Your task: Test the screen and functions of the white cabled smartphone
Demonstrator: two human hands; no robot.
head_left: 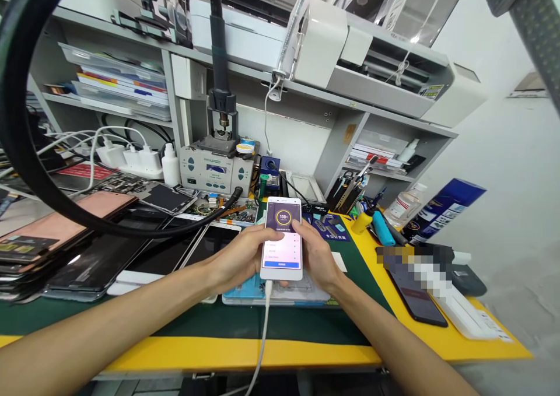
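Currently, I hold a white smartphone point(283, 253) within the fingers of left hand point(242, 253) and right hand point(320, 257). White cable point(266, 311) meets its bottom edge.

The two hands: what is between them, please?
In the head view, the phone is between the left hand and the right hand, held by both, with a cable at its lower end.

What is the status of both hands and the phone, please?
Left hand, right hand: both holding white phone. Screen lit, showing 100. Possible snag: white cable at phone's lower end.
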